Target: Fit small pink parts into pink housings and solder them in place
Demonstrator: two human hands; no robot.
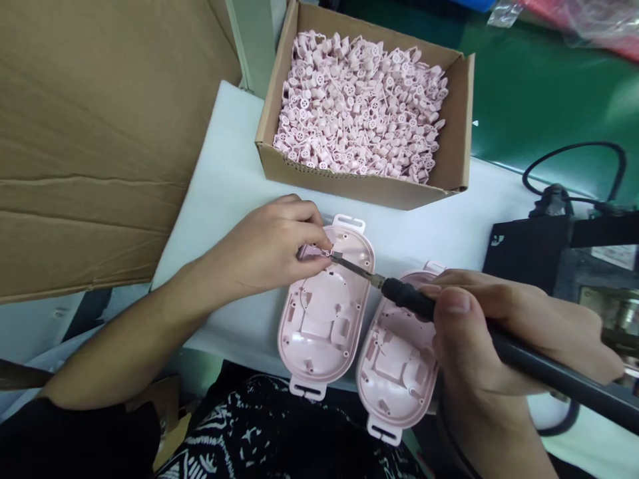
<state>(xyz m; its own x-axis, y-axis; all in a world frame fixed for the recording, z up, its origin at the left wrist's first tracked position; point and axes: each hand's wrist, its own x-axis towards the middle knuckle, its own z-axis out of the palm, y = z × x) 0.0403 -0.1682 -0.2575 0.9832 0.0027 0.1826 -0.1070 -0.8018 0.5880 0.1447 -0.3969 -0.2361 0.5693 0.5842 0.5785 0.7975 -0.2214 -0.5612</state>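
Your left hand (279,246): thumb and fingers pinched at upper pink shell (324,309) | your right hand (479,332): closed round soldering iron (414,299), tip inside that shell, between both hands

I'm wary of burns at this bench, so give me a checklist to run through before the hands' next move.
1. Right hand grips the handled tool behind its metal tip: ok.
2. Left hand well away from the tip: not ok, fingertips are right beside it.
3. Tip cool: cannot tell.
4. Both pink shells wholly on the table: not ok, their near ends jut past its edge.
5. Cardboard box upright: ok.
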